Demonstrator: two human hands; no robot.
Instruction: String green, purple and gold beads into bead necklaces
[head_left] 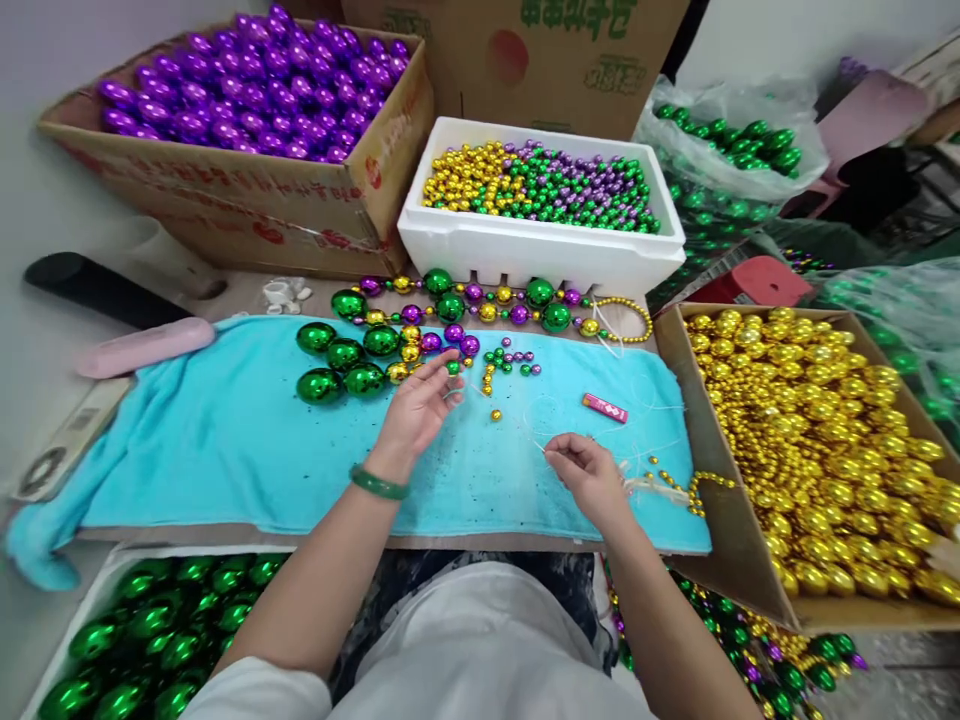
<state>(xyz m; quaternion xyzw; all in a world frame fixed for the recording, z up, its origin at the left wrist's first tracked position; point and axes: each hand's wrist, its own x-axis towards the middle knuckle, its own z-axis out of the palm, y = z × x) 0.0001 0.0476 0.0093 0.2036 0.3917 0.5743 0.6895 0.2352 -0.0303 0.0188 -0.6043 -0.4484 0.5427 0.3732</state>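
Observation:
Over the blue towel [262, 440], my left hand [424, 405] pinches a small green bead [452, 368] at its fingertips. My right hand [585, 475] is closed on a thin clear string [534, 438] farther right. Large green beads [345, 355] lie left of my left hand, beside gold and purple ones [469, 345]. Small green, purple and gold beads [499, 358] sit just right of it, with a single gold bead [496, 415] nearer me. A strung bead necklace [487, 312] stretches along the towel's far edge.
Behind stand a carton of purple beads [300, 215] and a white foam box [540, 245] of small beads. A carton of gold beads [731, 520] is at the right. A pink lighter-like stick [604, 408] lies on the towel. Green beads [150, 620] fill a container at the lower left.

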